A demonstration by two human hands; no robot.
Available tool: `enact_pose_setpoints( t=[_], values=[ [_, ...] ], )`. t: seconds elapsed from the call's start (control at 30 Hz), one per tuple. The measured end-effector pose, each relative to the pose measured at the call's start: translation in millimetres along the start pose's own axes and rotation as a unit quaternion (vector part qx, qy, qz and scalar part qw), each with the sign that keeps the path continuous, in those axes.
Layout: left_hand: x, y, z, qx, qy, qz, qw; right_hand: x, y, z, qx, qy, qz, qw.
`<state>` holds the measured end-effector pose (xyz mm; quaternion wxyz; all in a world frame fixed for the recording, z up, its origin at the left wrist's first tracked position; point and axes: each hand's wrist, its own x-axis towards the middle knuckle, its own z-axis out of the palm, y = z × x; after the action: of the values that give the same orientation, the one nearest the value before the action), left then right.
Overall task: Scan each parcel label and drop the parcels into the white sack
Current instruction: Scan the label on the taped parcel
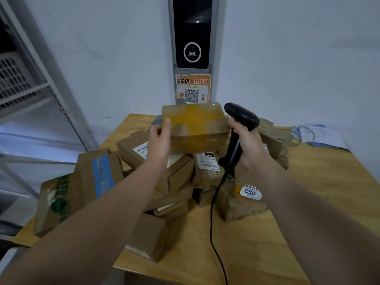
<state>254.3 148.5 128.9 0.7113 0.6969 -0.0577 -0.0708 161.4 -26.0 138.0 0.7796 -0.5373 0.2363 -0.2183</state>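
Left hand: raised above the heap, gripping a brown cardboard parcel patched with yellowish tape by its left end. The thumb lies on the near face and the fingers wrap behind, out of sight. The parcel is held clear of the surface, long side roughly level, in front of the wall. Its near face is blurred and looks like tape over card; no print can be read.

Right hand: fingers closed round the grip of a black pistol-shaped handheld barcode scanner. The scanner head sits just beside the parcel's right end, at about the same height. A thin black cable hangs from the handle base and trails down across the surface towards the near edge.

Below both hands: a heap of brown cardboard parcels on a light wooden surface. Several show white printed labels.
- A crumpled parcel with a white tag reading 4023 lies under the right forearm.
- A box with a blue tape strip lies at the left.
- A box with green printing lies beside the blue-taped box, at the surface's left edge.

Surroundings:
- A black wall-mounted terminal with a round white ring, with an orange poster carrying a QR code under it.
- Grey metal shelving at far left.
- Loose papers at the far right corner of the surface.
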Motion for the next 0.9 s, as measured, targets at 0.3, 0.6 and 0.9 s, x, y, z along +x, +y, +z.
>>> enact_pose_setpoints(
  t=[0.3,0.6,0.9],
  values=[
    [-29,9,-20,0.011,-0.071,0.087,0.994,-55,13,-27,0.086,0.002,0.015,0.996],
    [-50,13,-10,-0.016,-0.075,0.053,0.996,-73,31,-38,0.073,0.064,0.010,0.995],
    [-69,12,-17,-0.134,-0.050,-0.023,0.989,-90,27,-29,0.178,0.054,-0.023,0.982]
  ],
)
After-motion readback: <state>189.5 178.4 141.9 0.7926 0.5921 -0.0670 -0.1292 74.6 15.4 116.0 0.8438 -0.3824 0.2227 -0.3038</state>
